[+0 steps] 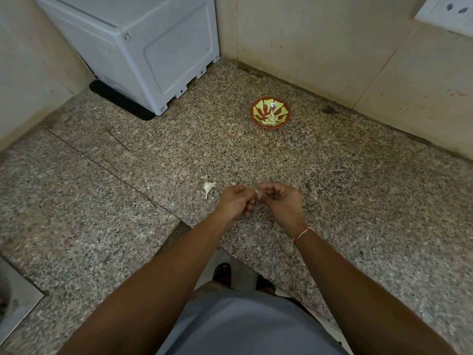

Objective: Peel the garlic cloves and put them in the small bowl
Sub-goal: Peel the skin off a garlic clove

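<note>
Granite counter | tiled corner | bowl | hands pinch clove

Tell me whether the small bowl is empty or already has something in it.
Not empty. The small bowl stands upright on the counter, and a small heap of pale pieces lies at its bottom, apparently peeled garlic.

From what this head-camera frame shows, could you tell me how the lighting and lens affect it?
Head view: dim, warm light; a small glare spot inside the small bowl; wide-angle bending of the counter edges and walls; the clove between the left hand and right hand is too small to resolve.
</note>
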